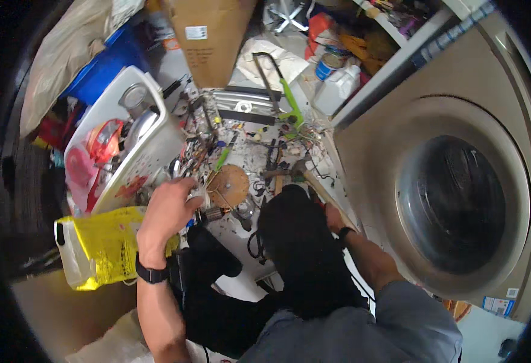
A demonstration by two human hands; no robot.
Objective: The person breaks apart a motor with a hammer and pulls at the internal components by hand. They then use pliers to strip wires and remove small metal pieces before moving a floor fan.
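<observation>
My left hand (170,209) hovers over the cluttered floor beside the white tub, its fingers loosely bent and apart with nothing seen between them. Beneath and beside it lie a round brown disc (229,186) and a green-handled tool (222,158). My right hand (334,218) is low beside my right knee, which partly hides it. Its fingers look closed around a dark, red-marked thing (315,195) that I cannot make out. Right along that hand runs the wooden handle of a hammer (323,190), its head among the loose parts.
At left stand a white tub (164,136) of mixed items and a yellow bag (111,248). A washing machine (362,151) bounds the right side. Farther back are a green-framed hacksaw (291,103), a cardboard box (211,48) and a white jug (336,91).
</observation>
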